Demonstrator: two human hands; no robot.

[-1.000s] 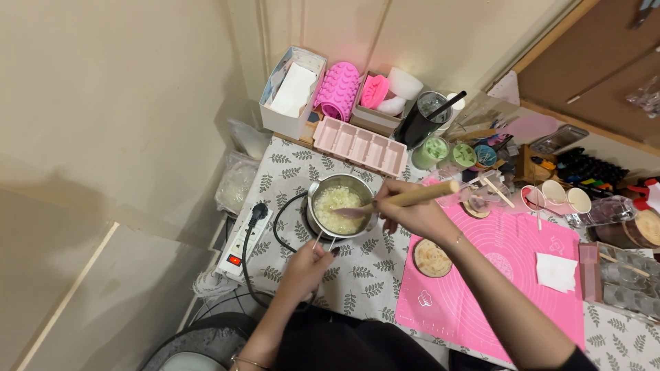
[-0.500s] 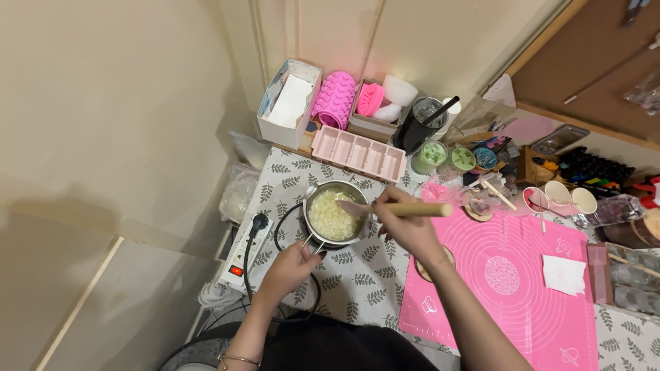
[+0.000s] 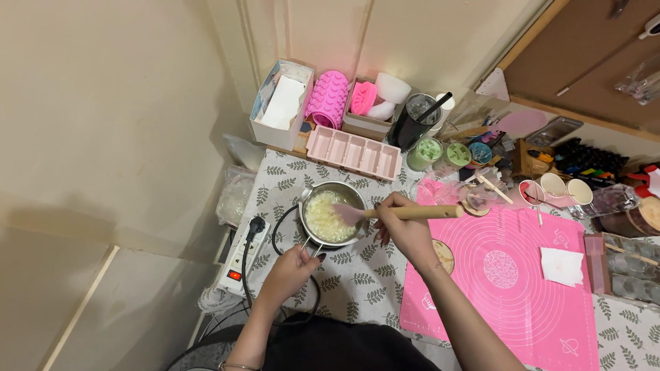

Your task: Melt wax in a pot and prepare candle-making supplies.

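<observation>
Pot, small and shiny, sits near the back left of the table on the leaf-print cloth, and it is full of pale, lumpy white bits. We see the left hand at the thin wire handle that sticks out of the pot toward us, with its fingers curled shut around the handle's end, though the hand hides most of that handle. The right hand is just beside the pot, and its fingers are wrapped tight around the wooden stick of a spatula. The spatula's pink flat end lies over the white bits, but we cannot tell how deep it goes in. A black cord loops from under the pot to a white power strip at the table's left edge, and whatever the pot stands on is hidden below it. A big pink mat lies to the right, and its far corner is cut off by the picture's edge. A round tan disc peeks out from behind the right wrist, so we see only part of it. A pink mold tray lies behind the pot. The cups and jars farther right are too small and crowded to tell apart well.
</observation>
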